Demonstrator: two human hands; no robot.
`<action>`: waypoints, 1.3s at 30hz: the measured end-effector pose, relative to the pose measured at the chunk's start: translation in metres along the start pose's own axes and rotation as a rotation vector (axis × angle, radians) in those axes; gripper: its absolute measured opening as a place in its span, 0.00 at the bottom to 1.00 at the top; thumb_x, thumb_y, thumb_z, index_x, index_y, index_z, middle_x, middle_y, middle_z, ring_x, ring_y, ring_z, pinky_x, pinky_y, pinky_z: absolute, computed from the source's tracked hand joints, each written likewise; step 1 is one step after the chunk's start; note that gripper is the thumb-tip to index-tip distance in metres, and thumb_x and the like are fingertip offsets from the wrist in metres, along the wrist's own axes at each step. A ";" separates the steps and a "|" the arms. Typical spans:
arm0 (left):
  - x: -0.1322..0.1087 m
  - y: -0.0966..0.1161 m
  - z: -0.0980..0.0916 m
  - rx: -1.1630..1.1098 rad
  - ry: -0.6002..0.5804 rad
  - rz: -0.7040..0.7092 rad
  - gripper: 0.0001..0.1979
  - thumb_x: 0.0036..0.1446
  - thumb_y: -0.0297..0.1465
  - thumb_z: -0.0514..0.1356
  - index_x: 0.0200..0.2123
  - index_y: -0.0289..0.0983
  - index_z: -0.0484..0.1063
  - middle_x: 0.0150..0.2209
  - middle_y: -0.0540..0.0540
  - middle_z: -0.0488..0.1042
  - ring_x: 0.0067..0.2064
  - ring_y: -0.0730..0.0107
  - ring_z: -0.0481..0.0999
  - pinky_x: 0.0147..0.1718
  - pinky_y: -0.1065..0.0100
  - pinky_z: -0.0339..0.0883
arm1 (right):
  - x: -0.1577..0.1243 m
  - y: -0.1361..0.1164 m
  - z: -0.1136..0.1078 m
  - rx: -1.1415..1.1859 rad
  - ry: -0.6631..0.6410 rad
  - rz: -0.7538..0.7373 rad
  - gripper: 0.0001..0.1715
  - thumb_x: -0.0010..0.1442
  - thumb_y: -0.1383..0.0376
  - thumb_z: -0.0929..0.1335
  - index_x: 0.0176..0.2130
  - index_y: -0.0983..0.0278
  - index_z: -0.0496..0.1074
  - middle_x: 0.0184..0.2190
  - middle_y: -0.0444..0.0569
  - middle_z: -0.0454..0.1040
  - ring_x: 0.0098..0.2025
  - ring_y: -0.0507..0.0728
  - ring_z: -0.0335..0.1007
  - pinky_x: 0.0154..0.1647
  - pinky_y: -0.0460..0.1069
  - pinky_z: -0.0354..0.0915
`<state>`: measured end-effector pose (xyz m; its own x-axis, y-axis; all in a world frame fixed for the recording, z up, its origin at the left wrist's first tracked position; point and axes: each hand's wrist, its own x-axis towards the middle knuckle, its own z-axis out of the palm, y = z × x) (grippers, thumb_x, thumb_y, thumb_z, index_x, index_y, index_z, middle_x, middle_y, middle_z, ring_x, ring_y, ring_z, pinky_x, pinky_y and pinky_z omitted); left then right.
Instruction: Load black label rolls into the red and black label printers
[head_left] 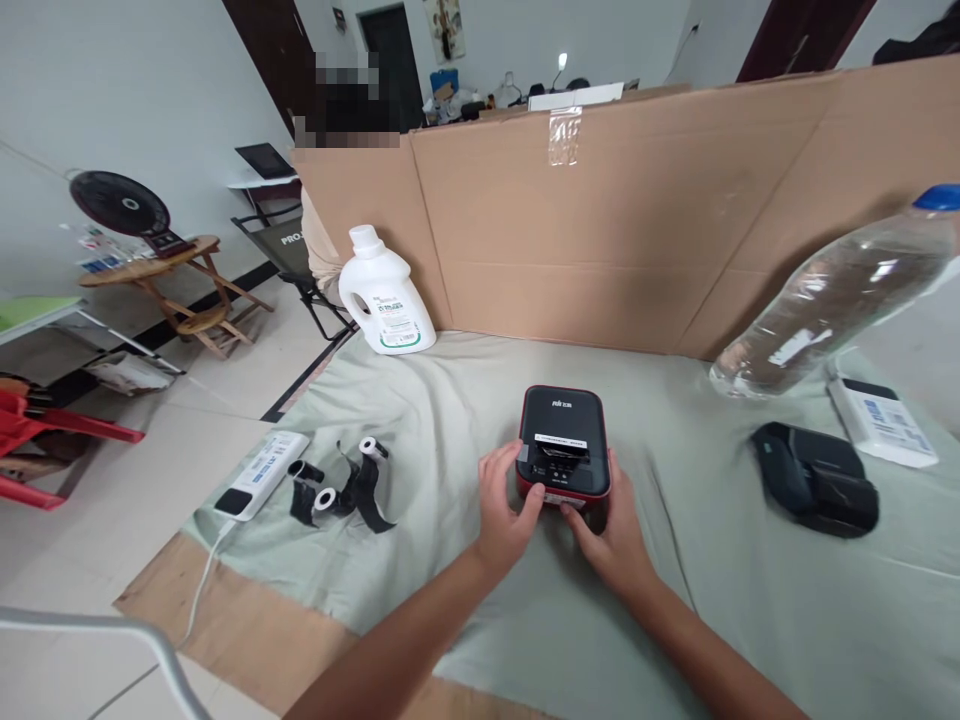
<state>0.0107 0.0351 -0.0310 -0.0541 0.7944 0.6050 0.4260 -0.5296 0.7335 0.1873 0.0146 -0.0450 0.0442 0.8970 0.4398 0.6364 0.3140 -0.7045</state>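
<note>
A small black and red label printer (568,420) sits in the middle of the cloth-covered table, with a white strip across its top and a dark slot below it. My left hand (501,500) grips its left side, thumb at the front edge. On the opposite side, my right hand (611,530) holds the right side and front corner, its thumb also at the front. Whether the printer is slightly lifted, I cannot tell. Left of my hands lie several small rolls (328,500) with dark strips partly unrolled.
A white power strip (264,475) with a cable lies at the left edge. A white jug (384,300) stands at the back left before a cardboard panel (585,240). On the right are a black device (817,480), a white box (892,425) and a tilted water bottle (832,300).
</note>
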 end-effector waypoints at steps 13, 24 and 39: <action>0.022 -0.009 -0.004 0.010 -0.026 0.070 0.09 0.62 0.33 0.57 0.45 0.39 0.70 0.39 0.44 0.76 0.41 0.62 0.75 0.42 0.61 0.71 | -0.001 0.000 0.003 0.029 0.010 0.013 0.53 0.63 0.52 0.70 0.74 0.60 0.40 0.63 0.62 0.60 0.65 0.71 0.58 0.62 0.69 0.61; 0.010 -0.015 -0.010 -0.077 -0.103 0.078 0.15 0.66 0.32 0.54 0.56 0.41 0.66 0.54 0.39 0.75 0.56 0.58 0.74 0.52 0.55 0.69 | 0.097 -0.023 -0.062 -0.055 -0.140 -0.100 0.16 0.68 0.62 0.61 0.46 0.60 0.77 0.43 0.52 0.81 0.43 0.60 0.77 0.45 0.54 0.71; 0.018 -0.009 -0.012 -0.088 -0.093 0.080 0.14 0.65 0.34 0.55 0.52 0.39 0.70 0.54 0.40 0.77 0.54 0.57 0.76 0.54 0.53 0.70 | 0.189 -0.063 0.005 -0.752 -1.123 -0.047 0.13 0.56 0.73 0.64 0.37 0.69 0.79 0.35 0.57 0.81 0.35 0.59 0.76 0.31 0.48 0.61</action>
<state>-0.0047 0.0510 -0.0232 0.0622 0.7703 0.6346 0.3447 -0.6133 0.7107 0.1518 0.1662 0.0797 -0.4071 0.7712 -0.4894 0.8996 0.4311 -0.0691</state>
